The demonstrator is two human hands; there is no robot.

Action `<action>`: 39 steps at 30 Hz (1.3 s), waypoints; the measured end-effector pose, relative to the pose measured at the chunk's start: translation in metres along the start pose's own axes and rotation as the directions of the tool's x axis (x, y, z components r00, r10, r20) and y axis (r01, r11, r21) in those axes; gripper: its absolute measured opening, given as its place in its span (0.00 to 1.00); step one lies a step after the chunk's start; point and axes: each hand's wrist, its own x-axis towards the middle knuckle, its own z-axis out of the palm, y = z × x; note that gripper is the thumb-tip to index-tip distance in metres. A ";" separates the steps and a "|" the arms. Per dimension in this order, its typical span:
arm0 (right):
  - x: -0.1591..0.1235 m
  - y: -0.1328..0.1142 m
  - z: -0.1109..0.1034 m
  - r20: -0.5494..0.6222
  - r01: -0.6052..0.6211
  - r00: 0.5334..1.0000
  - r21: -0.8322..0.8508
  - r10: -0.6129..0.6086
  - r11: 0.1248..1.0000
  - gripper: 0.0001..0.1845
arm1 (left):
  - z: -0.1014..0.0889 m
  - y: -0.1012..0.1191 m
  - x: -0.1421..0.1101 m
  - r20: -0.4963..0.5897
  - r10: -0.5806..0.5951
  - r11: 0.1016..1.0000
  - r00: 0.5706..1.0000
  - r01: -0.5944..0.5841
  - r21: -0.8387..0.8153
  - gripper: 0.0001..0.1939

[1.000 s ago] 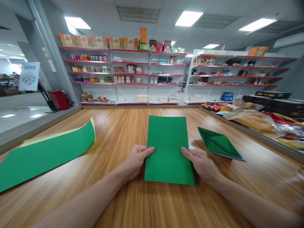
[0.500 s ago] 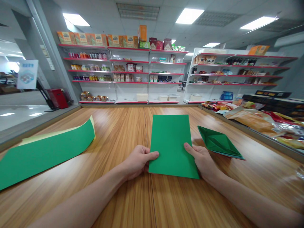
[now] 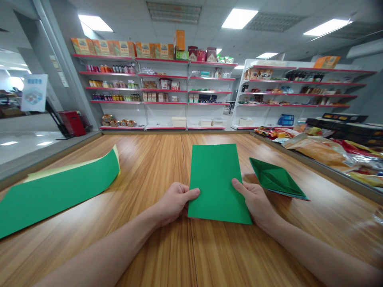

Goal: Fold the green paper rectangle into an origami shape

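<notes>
A rectangular sheet of green paper (image 3: 216, 181) is held up over the wooden table, its plain green face toward me. My left hand (image 3: 178, 200) pinches its left edge near the bottom, thumb on the front and fingers behind. On the right edge, a little higher, my right hand (image 3: 254, 199) grips it the same way. The fingers behind the paper are hidden. Just right of my right hand lies a folded green paper piece (image 3: 277, 178) with creased, pointed facets. Far to the left rests a long green strip of paper (image 3: 62, 191), curled up at its right end, with pale yellow showing behind it.
The wood-grain table (image 3: 143, 247) has a raised dark border. Snack packets (image 3: 323, 153) and dark boxes (image 3: 353, 129) crowd beyond its right border. Stocked shelves (image 3: 161, 87) stand across the back. A red box (image 3: 72, 122) is on the floor at left.
Both hands keep the same hold on the green paper. Its top edge has tipped very slightly to the left; the other papers stay where they were.
</notes>
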 end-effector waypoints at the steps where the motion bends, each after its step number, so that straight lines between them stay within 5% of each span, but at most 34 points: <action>1: 0.000 0.000 0.000 -0.003 0.000 1.000 -0.003 0.000 1.000 0.24 | 0.000 0.000 0.000 0.006 -0.001 1.000 1.000 0.001 0.001 0.22; 9: -0.001 -0.001 0.001 0.002 -0.009 1.000 0.008 0.009 1.000 0.25 | 0.000 0.000 0.000 0.009 0.048 0.999 0.999 -0.048 -0.003 0.22; 19: -0.004 -0.008 0.003 0.161 0.006 0.987 0.023 -0.009 1.000 0.28 | -0.003 -0.003 0.005 -0.156 0.192 0.981 0.969 -0.187 0.046 0.21; 26: -0.009 -0.014 0.005 0.270 0.047 0.963 -0.227 0.016 0.973 0.36 | -0.003 0.001 0.003 -0.223 0.248 0.969 0.943 -0.237 0.071 0.21; 39: -0.007 -0.007 0.005 0.305 -0.002 0.949 -0.227 0.073 0.974 0.35 | -0.007 0.003 0.006 -0.308 0.323 0.945 0.895 -0.285 0.163 0.21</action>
